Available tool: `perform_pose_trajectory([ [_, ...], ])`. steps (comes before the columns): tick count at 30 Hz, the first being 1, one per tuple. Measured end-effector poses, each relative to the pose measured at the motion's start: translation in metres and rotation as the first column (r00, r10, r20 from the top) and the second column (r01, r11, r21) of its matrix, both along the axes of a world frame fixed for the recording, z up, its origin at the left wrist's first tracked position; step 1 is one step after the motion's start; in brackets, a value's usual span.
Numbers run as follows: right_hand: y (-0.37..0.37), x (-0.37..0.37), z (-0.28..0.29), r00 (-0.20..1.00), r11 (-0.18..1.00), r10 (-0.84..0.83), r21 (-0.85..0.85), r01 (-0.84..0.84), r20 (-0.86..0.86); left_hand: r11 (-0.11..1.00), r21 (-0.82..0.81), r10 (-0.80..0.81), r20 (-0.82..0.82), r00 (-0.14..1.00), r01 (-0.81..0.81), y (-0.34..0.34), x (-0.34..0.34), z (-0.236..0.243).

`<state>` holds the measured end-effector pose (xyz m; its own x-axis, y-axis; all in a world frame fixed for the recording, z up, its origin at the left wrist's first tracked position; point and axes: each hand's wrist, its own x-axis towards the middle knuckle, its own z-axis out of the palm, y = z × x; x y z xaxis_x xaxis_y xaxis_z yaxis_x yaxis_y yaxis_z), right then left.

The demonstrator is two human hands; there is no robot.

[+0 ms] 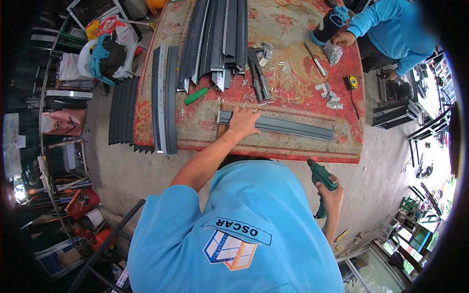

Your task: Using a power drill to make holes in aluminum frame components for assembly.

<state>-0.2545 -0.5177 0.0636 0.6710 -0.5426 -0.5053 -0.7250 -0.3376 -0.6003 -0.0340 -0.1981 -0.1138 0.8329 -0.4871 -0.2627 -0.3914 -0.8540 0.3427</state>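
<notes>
My left hand (pixel 244 122) lies over the left part of a short grey metal profile (pixel 298 128), its fingers curled round it and holding it to the table near the front edge. A wooden block (pixel 222 131) shows under the profile's left end. In my right hand (pixel 333 193) is a green power drill (pixel 321 176), held off the table's front edge and apart from the profile. Beyond the profile lie a long-handled hand riveter (pixel 257 78), a green-handled screwdriver (pixel 196 96) and several scattered rivets (pixel 281 91).
Long dark profiles (pixel 210 39) are stacked on the patterned red table (pixel 288 22). Small metal brackets (pixel 333 100), a tape measure (pixel 351 82) and a metal rod (pixel 315 59) lie to the right. A co-worker (pixel 383 29) at the far right holds a clear plastic bag (pixel 333 52).
</notes>
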Motion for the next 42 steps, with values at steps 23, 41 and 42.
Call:
perform_pose_trajectory([
  [23,0.189,0.181,0.037,0.549,0.564,0.825,-0.132,-0.815,0.137,0.92,-0.389,0.158,0.245,0.957,-0.052,-0.044,-0.016,-0.031],
  [41,0.236,0.199,0.025,0.511,0.496,0.859,-0.186,-0.848,-0.035,0.954,-0.288,0.083,0.004,0.997,-0.078,-0.033,-0.012,0.001],
  [42,0.237,0.199,0.024,0.513,0.498,0.857,-0.187,-0.847,-0.039,0.965,-0.253,0.068,-0.011,0.998,-0.069,-0.036,-0.011,-0.002],
])
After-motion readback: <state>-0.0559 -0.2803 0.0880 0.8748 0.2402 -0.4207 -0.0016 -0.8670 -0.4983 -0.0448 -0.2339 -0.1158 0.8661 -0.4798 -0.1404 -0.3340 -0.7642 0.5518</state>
